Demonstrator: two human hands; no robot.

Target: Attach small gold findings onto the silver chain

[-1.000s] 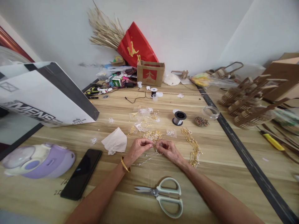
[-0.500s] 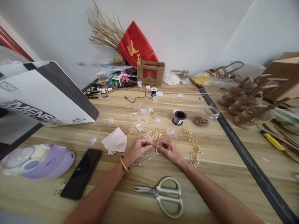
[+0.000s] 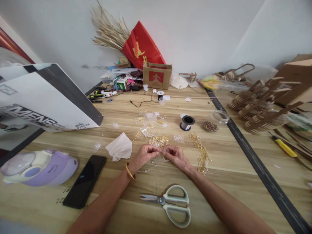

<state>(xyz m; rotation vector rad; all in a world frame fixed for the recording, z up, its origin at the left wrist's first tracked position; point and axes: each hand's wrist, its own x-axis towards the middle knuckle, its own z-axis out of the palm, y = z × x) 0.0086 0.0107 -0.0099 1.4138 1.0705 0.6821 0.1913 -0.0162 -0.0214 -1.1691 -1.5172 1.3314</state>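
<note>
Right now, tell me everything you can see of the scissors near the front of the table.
The scissors lie flat on the wooden table, between the two forearms and nearer the camera than the hands. The large loop handles look like pale green plastic and sit to the right; the metal blades are shut and point left. Nothing touches them: neither the left hand nor the right hand is on them.

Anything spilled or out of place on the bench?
Gold beads and small findings lie loose across the table ahead of both hands, outside their clear bags. The scissors lie with blades partly open near the right forearm. Nothing looks damaged.
</note>
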